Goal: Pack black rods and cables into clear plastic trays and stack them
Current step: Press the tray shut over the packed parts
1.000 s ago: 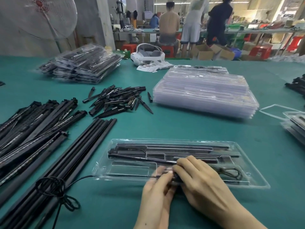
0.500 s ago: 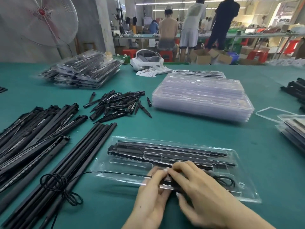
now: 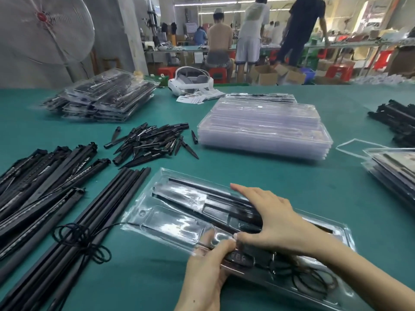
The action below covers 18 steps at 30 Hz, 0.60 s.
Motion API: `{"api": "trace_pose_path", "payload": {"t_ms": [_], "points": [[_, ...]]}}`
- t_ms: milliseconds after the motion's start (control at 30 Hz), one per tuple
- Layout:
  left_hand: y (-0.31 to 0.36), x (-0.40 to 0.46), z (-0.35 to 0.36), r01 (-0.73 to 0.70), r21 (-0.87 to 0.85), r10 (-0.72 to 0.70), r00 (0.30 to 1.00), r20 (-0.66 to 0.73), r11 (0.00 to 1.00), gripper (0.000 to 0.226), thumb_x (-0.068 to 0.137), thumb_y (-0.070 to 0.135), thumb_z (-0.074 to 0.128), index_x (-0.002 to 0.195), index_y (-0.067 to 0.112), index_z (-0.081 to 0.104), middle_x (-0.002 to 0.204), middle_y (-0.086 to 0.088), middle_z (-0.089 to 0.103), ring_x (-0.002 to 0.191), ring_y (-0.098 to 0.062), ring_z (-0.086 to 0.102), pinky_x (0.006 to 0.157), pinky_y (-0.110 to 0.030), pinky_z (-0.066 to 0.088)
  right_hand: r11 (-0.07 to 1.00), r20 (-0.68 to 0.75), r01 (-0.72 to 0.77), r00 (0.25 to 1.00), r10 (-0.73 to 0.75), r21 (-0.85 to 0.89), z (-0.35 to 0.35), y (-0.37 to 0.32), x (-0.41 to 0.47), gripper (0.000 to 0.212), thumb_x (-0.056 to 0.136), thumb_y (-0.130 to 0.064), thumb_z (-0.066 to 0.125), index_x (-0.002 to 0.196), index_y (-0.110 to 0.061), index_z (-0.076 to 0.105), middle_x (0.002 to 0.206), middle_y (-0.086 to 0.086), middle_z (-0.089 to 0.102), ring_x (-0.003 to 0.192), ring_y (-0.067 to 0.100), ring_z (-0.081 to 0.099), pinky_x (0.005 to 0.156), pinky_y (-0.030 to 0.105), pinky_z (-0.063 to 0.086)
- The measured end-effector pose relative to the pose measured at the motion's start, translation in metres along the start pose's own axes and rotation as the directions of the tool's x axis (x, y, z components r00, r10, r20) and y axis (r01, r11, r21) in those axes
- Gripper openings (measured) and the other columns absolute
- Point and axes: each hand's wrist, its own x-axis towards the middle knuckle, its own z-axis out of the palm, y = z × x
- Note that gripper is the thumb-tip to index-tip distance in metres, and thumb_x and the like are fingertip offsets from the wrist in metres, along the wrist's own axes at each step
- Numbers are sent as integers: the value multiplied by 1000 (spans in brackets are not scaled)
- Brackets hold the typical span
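Right hand (image 3: 276, 223) has spread flat over rods (image 3: 202, 194) in clear tray (image 3: 170, 223), fingers straight; left hand (image 3: 208, 265) pinches small black controller (image 3: 239, 258) at tray's near edge, glossy plastic on green tabletop (image 3: 269, 176); cable (image 3: 310, 281) coiled w/in tray.

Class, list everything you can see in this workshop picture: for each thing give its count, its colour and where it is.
Table: one, green, fills the foreground.
Open tray: one, clear, near centre, holding black rods and cable.
Empty trays: one stack, clear, centre right.
Packed trays: one pile, clear with black contents, far left.
Long rods: several, black, near left.
Spikes: a heap, black, centre.
Headset: one, white, far centre.
Fan: one, pale, top left.
Left hand: grips a black part at the tray's near edge.
Right hand: rests on the tray.
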Motion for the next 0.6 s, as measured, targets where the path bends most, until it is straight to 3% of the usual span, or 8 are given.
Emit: {"api": "trace_pose_path", "payload": {"t_ms": [167,267,333,400,467,600], "points": [[-1,-2,-5,-41,55,43,999,-34,998,23,81,-17,51,95,0,60,56,-12,60,40,-21,56,40,-23,47,994,32,-21,999,18,106,0,-6,2,96,73,-53,71,145,-48,7,135,-15,29,130,5,22,110,34,8],[-6,2,-6,-38,66,43,996,-83,997,47,76,-15,59,122,-9,50,72,-18,62,55,-23,56,59,-30,47,996,24,-45,999,43,72,3,-11,2,99,71,-53,71,145,-49,4,131,-11,29,126,9,24,104,34,12],[-9,4,-5,-44,79,53,991,-121,996,59,70,-13,64,126,-12,45,90,-28,61,76,-26,52,73,-37,41,998,24,-62,998,62,30,4,-14,4,101,70,-52,70,144,-50,2,129,-9,29,124,11,24,103,37,14],[-8,4,-2,-84,103,97,986,-135,991,31,75,-16,58,105,-7,57,81,-23,58,77,-29,50,71,-38,39,997,30,-79,996,79,20,6,-15,7,101,70,-52,70,143,-52,1,129,-8,29,123,13,25,102,38,15],[-10,6,-2,-96,122,116,979,-170,988,18,78,-18,53,91,-5,57,74,-19,56,74,-28,52,67,-37,41,996,39,-90,995,89,23,7,-15,8,99,71,-52,71,142,-54,1,129,-8,30,123,14,26,100,37,16],[-7,3,-4,-71,169,89,990,-107,983,19,77,-9,57,95,-6,62,76,-19,61,74,-28,56,74,-39,43,987,114,-99,990,84,129,4,-8,9,95,73,-52,72,143,-52,8,138,-8,33,129,13,26,102,35,15]]}}
